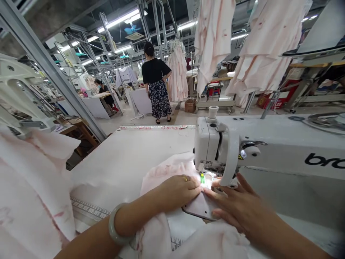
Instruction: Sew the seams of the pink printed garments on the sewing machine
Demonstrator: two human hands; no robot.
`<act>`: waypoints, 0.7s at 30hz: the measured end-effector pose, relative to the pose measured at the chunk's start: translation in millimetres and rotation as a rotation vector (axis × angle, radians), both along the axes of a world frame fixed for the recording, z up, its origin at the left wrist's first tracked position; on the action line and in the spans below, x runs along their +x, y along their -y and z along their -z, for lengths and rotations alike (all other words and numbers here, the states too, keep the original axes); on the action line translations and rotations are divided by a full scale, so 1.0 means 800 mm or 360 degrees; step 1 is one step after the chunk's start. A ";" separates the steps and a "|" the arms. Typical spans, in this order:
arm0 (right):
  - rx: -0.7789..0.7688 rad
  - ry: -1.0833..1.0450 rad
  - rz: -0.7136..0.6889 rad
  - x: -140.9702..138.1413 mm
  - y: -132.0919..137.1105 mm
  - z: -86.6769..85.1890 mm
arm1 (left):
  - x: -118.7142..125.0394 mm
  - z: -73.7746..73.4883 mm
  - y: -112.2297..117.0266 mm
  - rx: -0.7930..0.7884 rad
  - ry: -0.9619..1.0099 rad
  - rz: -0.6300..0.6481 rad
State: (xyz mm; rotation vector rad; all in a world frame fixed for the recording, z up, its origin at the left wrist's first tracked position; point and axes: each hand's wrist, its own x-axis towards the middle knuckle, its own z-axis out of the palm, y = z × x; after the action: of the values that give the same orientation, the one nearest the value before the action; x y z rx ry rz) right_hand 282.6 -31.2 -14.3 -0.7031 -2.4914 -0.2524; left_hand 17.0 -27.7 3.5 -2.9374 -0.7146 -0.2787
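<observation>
Pale pink printed fabric point(156, 174) lies on the bed of a white sewing machine point(207, 144), passing under the lit needle area with its green presser foot part point(202, 178). Just left of the needle, my left hand point(179, 190) has its fingertips and thumb drawn together on the cloth. My right hand point(237, 205) is to the right of the needle, fingers spread, with the index fingertip on the fabric edge. Part of that hand passes behind the machine's white curved guard point(231, 158). More of the cloth bunches in front, below my wrists.
Pink fabric pieces point(29, 194) hang at the left, by a metal post point(54, 68). A printed ruler strip point(90, 208) runs along the tabletop point(121, 158). Pink garments point(215, 39) hang beyond the machine. A person point(156, 79) stands in the aisle; another point(105, 91) sits farther left.
</observation>
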 end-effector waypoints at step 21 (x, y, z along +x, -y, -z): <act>-0.0480 0.0026 -0.0198 0.014 0.002 -0.023 | 0.001 0.003 -0.014 -0.0196 -0.0010 -0.0203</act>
State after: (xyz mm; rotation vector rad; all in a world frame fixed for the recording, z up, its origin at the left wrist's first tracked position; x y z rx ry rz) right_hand 293.5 -33.0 4.1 -0.6605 -2.6045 0.1678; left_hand 17.8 -16.3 1.1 -2.9882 -0.9460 -0.2211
